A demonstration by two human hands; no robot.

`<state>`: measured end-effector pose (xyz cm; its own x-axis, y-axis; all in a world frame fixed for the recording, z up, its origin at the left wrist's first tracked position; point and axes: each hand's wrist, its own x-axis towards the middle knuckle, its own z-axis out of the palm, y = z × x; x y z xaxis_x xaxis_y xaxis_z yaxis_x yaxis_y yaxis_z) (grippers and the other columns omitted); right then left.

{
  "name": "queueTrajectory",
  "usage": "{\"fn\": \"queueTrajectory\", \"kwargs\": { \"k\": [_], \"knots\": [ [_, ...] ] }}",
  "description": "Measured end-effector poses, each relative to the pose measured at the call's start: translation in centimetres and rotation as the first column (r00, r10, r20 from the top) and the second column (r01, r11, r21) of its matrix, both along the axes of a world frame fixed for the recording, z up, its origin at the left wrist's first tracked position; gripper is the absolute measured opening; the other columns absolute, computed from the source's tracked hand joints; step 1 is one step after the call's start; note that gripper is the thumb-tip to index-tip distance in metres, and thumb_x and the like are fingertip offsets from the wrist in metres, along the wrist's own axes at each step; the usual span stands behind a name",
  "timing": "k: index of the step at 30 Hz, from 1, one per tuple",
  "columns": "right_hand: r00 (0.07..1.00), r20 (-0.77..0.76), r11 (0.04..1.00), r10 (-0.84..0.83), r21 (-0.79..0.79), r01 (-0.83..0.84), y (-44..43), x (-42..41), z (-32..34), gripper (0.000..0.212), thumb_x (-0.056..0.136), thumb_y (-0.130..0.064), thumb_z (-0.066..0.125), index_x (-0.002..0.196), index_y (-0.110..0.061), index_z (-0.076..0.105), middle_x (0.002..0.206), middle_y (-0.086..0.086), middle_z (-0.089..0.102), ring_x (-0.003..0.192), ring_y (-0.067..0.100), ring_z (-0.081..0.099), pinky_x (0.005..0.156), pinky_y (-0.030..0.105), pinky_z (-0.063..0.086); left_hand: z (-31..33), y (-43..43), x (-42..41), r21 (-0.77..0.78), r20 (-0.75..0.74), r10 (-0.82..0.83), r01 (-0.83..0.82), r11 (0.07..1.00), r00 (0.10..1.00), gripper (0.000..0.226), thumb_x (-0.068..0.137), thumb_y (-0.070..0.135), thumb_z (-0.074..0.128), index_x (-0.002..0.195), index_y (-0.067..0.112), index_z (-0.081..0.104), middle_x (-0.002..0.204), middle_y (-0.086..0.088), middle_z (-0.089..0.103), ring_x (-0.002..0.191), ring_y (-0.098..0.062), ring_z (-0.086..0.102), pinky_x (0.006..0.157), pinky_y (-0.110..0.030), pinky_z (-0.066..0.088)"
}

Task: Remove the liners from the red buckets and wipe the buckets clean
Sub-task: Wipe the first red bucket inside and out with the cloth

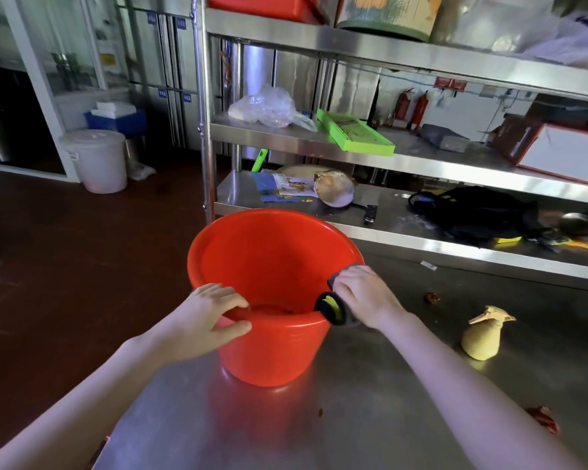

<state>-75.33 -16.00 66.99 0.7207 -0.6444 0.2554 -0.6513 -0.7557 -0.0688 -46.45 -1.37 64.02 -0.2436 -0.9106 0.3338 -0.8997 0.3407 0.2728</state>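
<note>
Red bucket (pixel 272 300) upright on tabletop (pixel 353 418), near centre, no liner visible inside. Left hand (pixel 204 320) grips near rim; right hand (pixel 360 296) presses grey cloth (pixel 336 308) on right rim. Wiping step, I judge; next move calls for working round the rim and inner wall.

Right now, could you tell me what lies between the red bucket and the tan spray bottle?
In the head view, only bare steel tabletop lies between the red bucket and the tan spray bottle; the right forearm crosses above it.
</note>
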Motion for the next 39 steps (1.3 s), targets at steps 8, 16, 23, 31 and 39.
{"fn": "queueTrajectory", "kwargs": {
  "k": [8, 16, 23, 31, 39],
  "knots": [
    [0.891, 0.412, 0.944, -0.193, -0.171, 0.284, 7.7, 4.4, -3.7, 0.037, 0.089, -0.020, 0.041, 0.052, -0.019, 0.049, 0.053, -0.003, 0.051, 0.059, 0.024, 0.046, 0.072, 0.037, 0.043, 0.3, 1.6, -4.0, -0.193, 0.148, 0.111, -0.081, 0.978, 0.983, 0.039, 0.090, 0.052, 0.042, 0.091, 0.022, 0.067, 0.078, 0.011, 0.053, 0.075, -0.016, 0.054, 0.077, -0.033, 0.046],
    [0.968, 0.250, 0.993, 0.020, -0.119, 0.010, 5.5, 1.5, -2.3, 0.036, 0.089, -0.025, 0.038, 0.064, -0.013, 0.062, 0.064, -0.002, 0.060, 0.068, 0.023, 0.054, 0.072, 0.038, 0.044, 1.3, 2.2, -0.1, -0.054, 0.109, 0.069, -0.063, 0.997, 0.992, 0.059, 0.087, 0.069, 0.037, 0.100, 0.023, 0.070, 0.093, 0.011, 0.064, 0.096, -0.015, 0.059, 0.093, -0.031, 0.043],
    [0.980, 0.186, 0.998, -0.069, 0.014, 0.067, 0.1, -1.3, -0.8, 0.032, 0.094, -0.009, 0.047, 0.069, -0.002, 0.065, 0.078, 0.009, 0.066, 0.089, 0.031, 0.059, 0.091, 0.040, 0.042, 0.3, 1.3, 0.8, -0.044, 0.092, 0.047, -0.043, 0.998, 0.995, 0.057, 0.093, 0.059, 0.033, 0.119, 0.019, 0.063, 0.106, 0.007, 0.052, 0.106, -0.015, 0.055, 0.118, -0.040, 0.025],
    [0.848, 0.485, 0.943, -0.214, -0.124, 0.309, 9.2, 6.1, -4.4, 0.030, 0.082, -0.021, 0.047, 0.052, -0.018, 0.051, 0.053, -0.005, 0.050, 0.056, 0.021, 0.044, 0.068, 0.035, 0.037, -1.4, 1.3, -6.3, -0.181, -0.121, 0.159, -0.180, 0.967, 0.980, 0.032, 0.082, 0.050, 0.054, 0.086, 0.022, 0.067, 0.080, 0.010, 0.049, 0.074, -0.009, 0.039, 0.078, -0.027, 0.030],
    [0.991, 0.134, 1.000, -0.007, 0.003, 0.007, 1.4, -0.7, -0.5, 0.036, 0.085, -0.024, 0.038, 0.069, -0.007, 0.066, 0.074, 0.004, 0.067, 0.081, 0.026, 0.060, 0.083, 0.037, 0.043, -1.2, 1.1, -6.1, -0.144, -0.166, 0.119, -0.143, 0.979, 0.979, 0.047, 0.082, 0.065, 0.048, 0.092, 0.024, 0.069, 0.088, 0.017, 0.048, 0.083, -0.006, 0.044, 0.090, -0.027, 0.025]
  ]
}}
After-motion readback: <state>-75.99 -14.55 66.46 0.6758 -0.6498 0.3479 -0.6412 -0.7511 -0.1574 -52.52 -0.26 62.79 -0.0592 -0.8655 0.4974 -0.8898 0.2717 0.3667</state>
